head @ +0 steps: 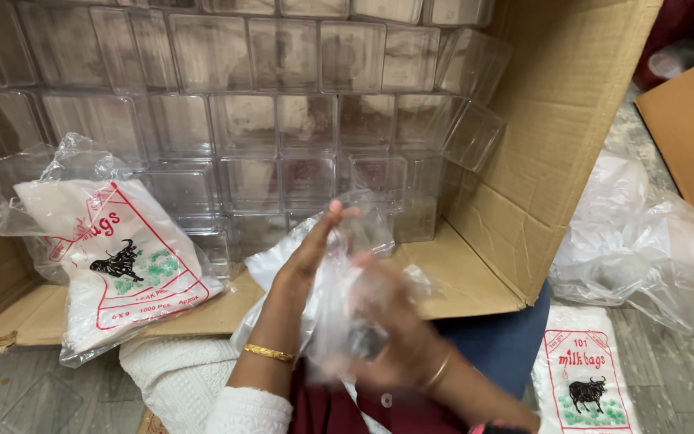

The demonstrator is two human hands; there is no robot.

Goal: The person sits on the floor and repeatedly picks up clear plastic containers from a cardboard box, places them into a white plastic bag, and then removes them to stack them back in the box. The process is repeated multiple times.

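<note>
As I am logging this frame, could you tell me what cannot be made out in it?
- Head view: right hand is motion-blurred and wrapped by the clear bag; its grip cannot be told.
- What the bag holds: a dark blur, unreadable.
- Left hand: palm faces away, fingertips lie behind the film.
- Stacked clear boxes: cut off by the top edge; count unknown.
- Bag pack: cut off by the bottom edge.

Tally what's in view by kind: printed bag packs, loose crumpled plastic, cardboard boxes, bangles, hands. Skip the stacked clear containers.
Printed bag packs: 2, one in the box, one on the floor
Loose crumpled plastic heaps: 1
Open cardboard boxes: 1
Gold bangles: 2, left wrist, right wrist
Hands: 2, left hand, right hand, both on a thin clear bag
Total: 8
</note>
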